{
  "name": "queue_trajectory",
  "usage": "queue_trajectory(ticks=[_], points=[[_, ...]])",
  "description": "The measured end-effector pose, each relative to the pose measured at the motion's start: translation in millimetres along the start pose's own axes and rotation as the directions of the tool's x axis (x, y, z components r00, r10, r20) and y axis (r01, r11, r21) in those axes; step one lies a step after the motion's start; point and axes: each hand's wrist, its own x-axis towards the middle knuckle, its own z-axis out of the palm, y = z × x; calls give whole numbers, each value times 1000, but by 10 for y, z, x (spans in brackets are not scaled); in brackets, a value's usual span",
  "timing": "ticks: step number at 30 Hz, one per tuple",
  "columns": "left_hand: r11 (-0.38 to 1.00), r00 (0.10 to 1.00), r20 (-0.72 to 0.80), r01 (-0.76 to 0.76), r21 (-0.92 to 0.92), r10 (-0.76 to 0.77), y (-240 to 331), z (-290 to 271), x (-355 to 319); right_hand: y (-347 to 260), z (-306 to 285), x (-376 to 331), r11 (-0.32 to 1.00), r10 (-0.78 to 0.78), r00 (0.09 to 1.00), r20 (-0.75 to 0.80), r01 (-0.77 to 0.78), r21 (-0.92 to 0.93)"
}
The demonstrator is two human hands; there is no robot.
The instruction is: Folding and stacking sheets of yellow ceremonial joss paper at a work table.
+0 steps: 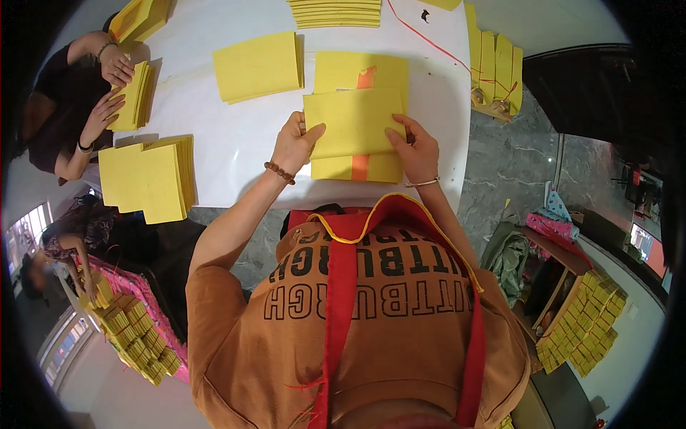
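A flat yellow paper packet [354, 125] is held level between my two hands at the near side of the white table [243, 157]. At its left edge, my left hand [293, 141] is closed, thumb on top and fingers underneath. My right hand [417, 149] pinches the right edge in the same way. Below the packet lies a larger yellow paper piece [394, 71], partly covered. An orange strip [359, 169] runs across that piece and shows above and below the packet. A folded yellow paper stack [257, 66] rests to the left of my hands.
Another person's hands [111, 107] press a yellow stack at the left edge. Another yellow stack [146, 179] stands at the near left corner. Red string [429, 41] crosses the far right tabletop. Tied yellow bundles [496, 71] sit beyond the right edge.
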Motion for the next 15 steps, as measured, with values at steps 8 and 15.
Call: queue_trajectory(ticks=[8,15], points=[[999,998,-37,-48,-3,48,-118,1,34,140,106,-39,986,-46,997,-68,56,159],[952,980,-145,-88,294,135,57,-33,24,129,110,-1,993,9,998,-62,-2,116]])
